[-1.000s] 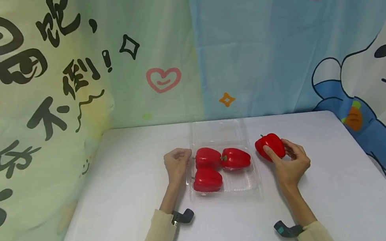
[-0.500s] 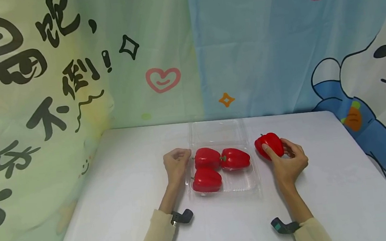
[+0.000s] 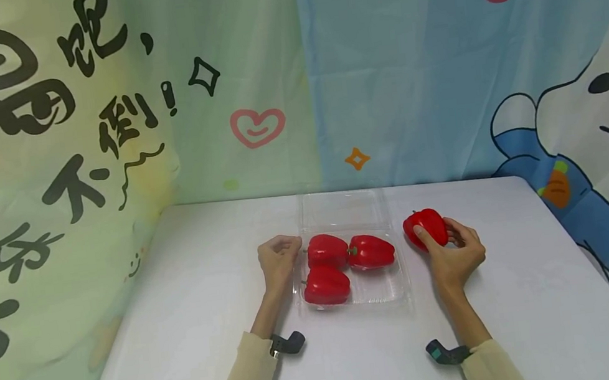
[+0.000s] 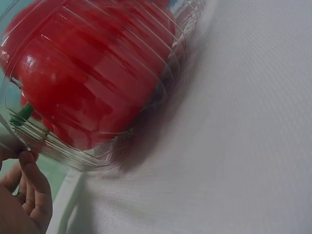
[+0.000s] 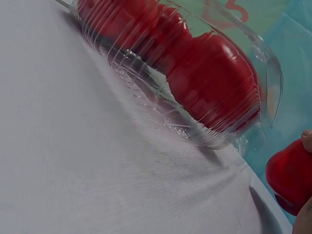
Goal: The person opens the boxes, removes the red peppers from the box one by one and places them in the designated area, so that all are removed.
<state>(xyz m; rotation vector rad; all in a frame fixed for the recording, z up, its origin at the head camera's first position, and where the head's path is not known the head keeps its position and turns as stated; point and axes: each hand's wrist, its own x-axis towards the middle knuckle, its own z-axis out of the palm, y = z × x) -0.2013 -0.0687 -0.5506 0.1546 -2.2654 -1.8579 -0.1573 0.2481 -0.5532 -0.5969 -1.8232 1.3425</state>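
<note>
A clear plastic clamshell box (image 3: 378,288) lies with its lid (image 3: 343,207) folded back, holding three red bell peppers, among them the front-left pepper (image 3: 327,286). At the box's left rim my left hand (image 3: 280,262) pinches the edge between thumb and finger; the left wrist view shows these fingers (image 4: 34,180) at the rim below a pepper's green stem (image 4: 22,114). To the right of the box, my right hand (image 3: 456,257) grips another red bell pepper (image 3: 427,228) by its side. Only part of that pepper (image 5: 290,175) shows in the right wrist view.
A white-covered table (image 3: 369,358) carries everything. Behind it hangs a printed cloth (image 3: 399,79), with another cloth (image 3: 83,177) along the left side. The box's front-right compartment shows bare plastic.
The right forearm has shifted slightly forward and left, with the pepper still in the hand. My left hand and the box stay where they were.
</note>
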